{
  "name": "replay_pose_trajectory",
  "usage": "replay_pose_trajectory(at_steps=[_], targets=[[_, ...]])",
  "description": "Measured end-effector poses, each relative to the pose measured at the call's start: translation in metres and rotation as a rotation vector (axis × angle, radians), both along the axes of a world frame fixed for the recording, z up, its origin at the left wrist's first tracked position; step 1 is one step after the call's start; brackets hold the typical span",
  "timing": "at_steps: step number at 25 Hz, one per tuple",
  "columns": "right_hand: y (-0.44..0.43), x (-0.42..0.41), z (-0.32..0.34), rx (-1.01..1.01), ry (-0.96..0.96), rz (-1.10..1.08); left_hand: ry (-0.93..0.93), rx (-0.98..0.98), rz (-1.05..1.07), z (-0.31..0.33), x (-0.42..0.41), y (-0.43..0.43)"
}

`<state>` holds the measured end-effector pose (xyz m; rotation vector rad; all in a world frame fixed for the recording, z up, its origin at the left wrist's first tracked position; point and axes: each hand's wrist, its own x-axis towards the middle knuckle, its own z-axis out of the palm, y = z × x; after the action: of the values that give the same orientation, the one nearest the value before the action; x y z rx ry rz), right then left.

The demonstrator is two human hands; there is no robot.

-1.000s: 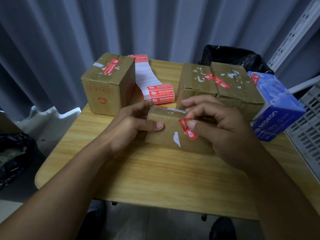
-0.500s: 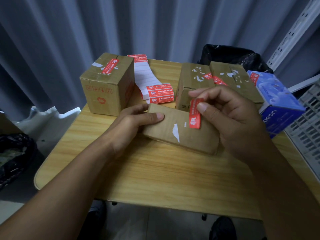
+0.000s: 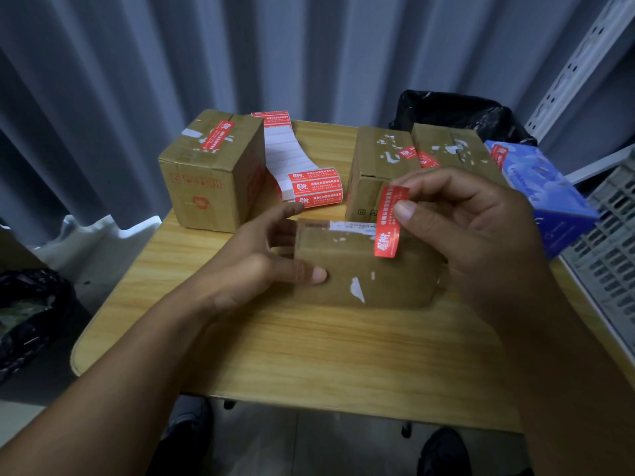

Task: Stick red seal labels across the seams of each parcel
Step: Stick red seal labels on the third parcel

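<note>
A small brown parcel (image 3: pixel 364 269) stands on the wooden table (image 3: pixel 309 345) in front of me. My left hand (image 3: pixel 254 269) grips its left end, thumb on the near face and fingers behind. My right hand (image 3: pixel 460 225) pinches a red seal label (image 3: pixel 388 223) between thumb and forefinger; the label hangs upright over the parcel's top edge near its right part. A fan-folded stack of red labels (image 3: pixel 314 188) lies behind the parcel.
A cube carton (image 3: pixel 209 173) with a red label stands at the back left. Two flat cartons (image 3: pixel 412 156) with red labels sit at the back right, beside a blue tissue box (image 3: pixel 546 194). A grey crate (image 3: pixel 611 242) borders the right edge.
My right hand peeled the red label off the parcel's near face and lifted it upright. The parcel turned back square to me under my left hand.
</note>
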<state>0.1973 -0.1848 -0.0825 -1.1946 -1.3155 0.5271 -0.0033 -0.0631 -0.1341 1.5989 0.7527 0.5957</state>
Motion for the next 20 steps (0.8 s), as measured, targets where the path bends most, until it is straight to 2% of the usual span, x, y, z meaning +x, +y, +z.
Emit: replay_pose_trajectory(at_steps=[6, 8, 10, 13, 15, 20], targets=[[0.000, 0.000, 0.000, 0.004, -0.007, -0.012, 0.244, 0.224, -0.107, -0.002, -0.001, -0.003], [0.000, 0.001, -0.001, 0.013, -0.007, -0.018, 0.271, 0.271, -0.148, 0.001, -0.005, -0.003], [0.001, 0.002, -0.002, 0.016, -0.007, -0.025, 0.156, 0.301, -0.086, 0.008, -0.005, -0.006], [0.001, 0.000, -0.004, 0.017, -0.003, -0.027, -0.094, 0.322, 0.151, 0.023, 0.007, -0.018], [0.002, -0.002, -0.005, 0.018, 0.034, -0.022, -0.099, 0.352, 0.203, 0.032, 0.018, -0.025], [0.004, -0.002, -0.007, 0.030, 0.062, 0.008, -0.031, 0.208, 0.080, 0.044, 0.029, -0.030]])
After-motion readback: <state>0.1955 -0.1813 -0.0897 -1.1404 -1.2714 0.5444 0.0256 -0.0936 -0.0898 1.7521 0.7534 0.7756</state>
